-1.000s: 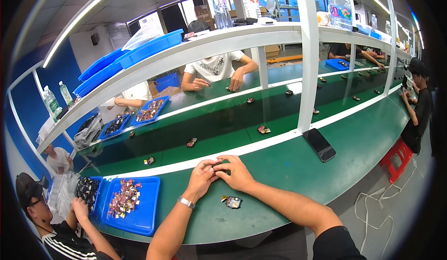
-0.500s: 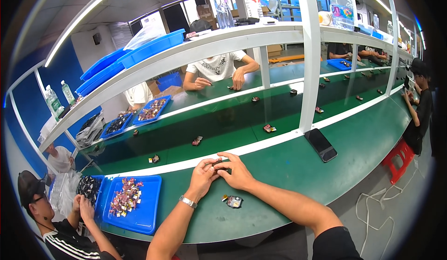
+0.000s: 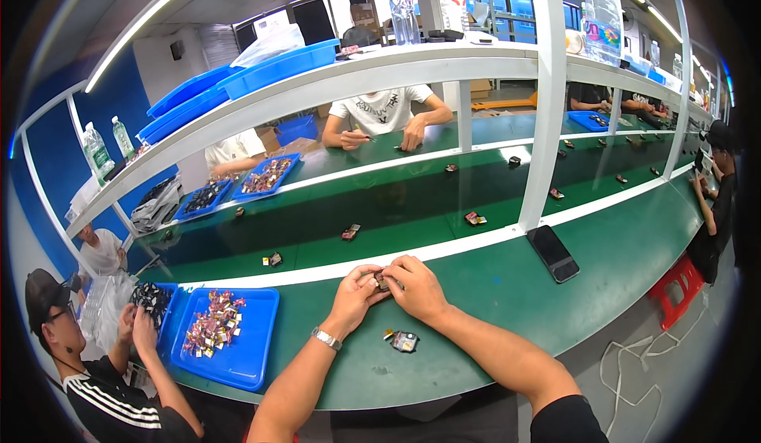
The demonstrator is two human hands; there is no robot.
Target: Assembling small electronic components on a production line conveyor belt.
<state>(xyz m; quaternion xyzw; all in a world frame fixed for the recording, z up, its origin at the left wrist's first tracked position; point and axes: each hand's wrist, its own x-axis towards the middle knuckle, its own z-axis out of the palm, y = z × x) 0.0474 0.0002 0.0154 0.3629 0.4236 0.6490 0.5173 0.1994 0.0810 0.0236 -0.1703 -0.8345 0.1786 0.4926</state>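
My left hand (image 3: 353, 300) and my right hand (image 3: 420, 291) meet over the green bench. Between their fingertips is a small dark electronic part (image 3: 381, 282) with a pinkish-brown area, mostly covered by my fingers. The fingers of both hands are closed around it. Just in front of my wrists lies a similar small electronic assembly (image 3: 404, 341), dark-edged with a silvery face and a yellow-and-white tab; neither hand touches it.
Left of me stands a blue tray (image 3: 268, 324) of small pink-and-white parts, beside a seated co-worker (image 3: 87, 364) handling black pieces. A black phone (image 3: 553, 254) lies by a white post (image 3: 544, 110). Small assemblies dot the green belt (image 3: 412, 237) beyond a white rail. Other people sit across it.
The whole view has shifted slightly. My right fingers have moved from arching over the part to pinching it, and more of its face shows. The assembly on the bench stays put.
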